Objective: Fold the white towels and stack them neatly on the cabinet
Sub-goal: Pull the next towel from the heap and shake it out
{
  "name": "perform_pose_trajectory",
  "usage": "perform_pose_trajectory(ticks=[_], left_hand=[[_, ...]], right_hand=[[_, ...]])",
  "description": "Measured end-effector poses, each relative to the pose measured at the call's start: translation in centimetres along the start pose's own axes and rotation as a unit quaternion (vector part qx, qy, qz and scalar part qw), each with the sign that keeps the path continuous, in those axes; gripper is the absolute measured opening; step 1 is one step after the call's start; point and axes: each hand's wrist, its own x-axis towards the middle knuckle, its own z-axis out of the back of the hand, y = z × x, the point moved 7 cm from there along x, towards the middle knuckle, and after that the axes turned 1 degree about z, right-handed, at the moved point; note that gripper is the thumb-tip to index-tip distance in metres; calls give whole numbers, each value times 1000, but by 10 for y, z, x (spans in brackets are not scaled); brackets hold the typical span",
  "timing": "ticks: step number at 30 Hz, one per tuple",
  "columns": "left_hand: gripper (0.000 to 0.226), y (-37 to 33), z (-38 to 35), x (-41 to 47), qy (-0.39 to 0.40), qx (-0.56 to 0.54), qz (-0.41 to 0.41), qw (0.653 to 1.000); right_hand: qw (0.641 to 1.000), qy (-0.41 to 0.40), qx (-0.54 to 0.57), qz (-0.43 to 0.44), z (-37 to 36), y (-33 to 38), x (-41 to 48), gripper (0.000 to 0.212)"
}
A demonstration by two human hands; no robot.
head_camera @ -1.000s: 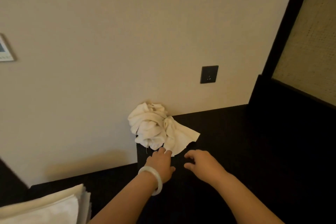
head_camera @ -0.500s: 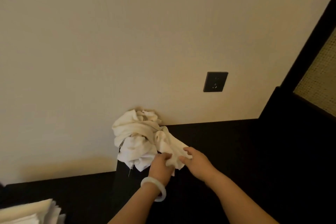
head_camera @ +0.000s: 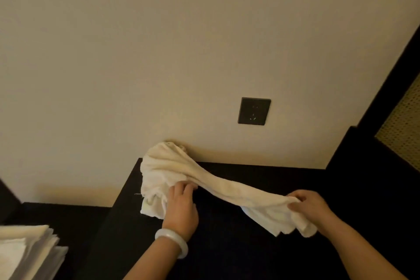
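Observation:
A crumpled white towel (head_camera: 172,166) lies at the back left corner of the dark cabinet top (head_camera: 250,245), against the wall. One part of it is stretched out to the right as a long band. My right hand (head_camera: 309,206) pinches the far end of that band, which hangs in folds below my fingers. My left hand (head_camera: 181,207), with a pale bangle on the wrist, grips the bunched part near the cabinet's left edge. A stack of folded white towels (head_camera: 27,250) shows at the lower left, on a lower dark surface.
A dark wall socket (head_camera: 254,111) sits in the beige wall above the cabinet. A tall dark frame with a woven panel (head_camera: 402,125) rises at the right. The cabinet's left edge drops to a lower dark ledge (head_camera: 68,216).
Both hands have taken hold of the towel. My right hand has pulled one end out to the right, stretching the bundle into a band, while my left hand stays on the bunched part.

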Motion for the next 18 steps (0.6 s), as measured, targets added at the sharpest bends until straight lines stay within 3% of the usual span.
perform_pose_trajectory(ticks=[3, 6, 10, 14, 18], left_hand=[[51, -29, -17, -6, -4, 61, -50, 997], [65, -51, -51, -3, 48, 176, -65, 981], [81, -46, -73, 8, 137, 283, -9, 949], [84, -22, -78, 5, 209, 295, 23, 932], [88, -15, -68, 5, 162, 303, 17, 939]], right_hand=[[998, 44, -31, 17, 7, -16, 13, 30], [995, 53, -70, 56, -6, -8, 20, 44], [987, 77, -83, 110, -35, 15, 26, 43], [971, 136, -79, 178, -77, 53, 26, 53], [951, 162, -87, 248, -124, 106, 26, 70]])
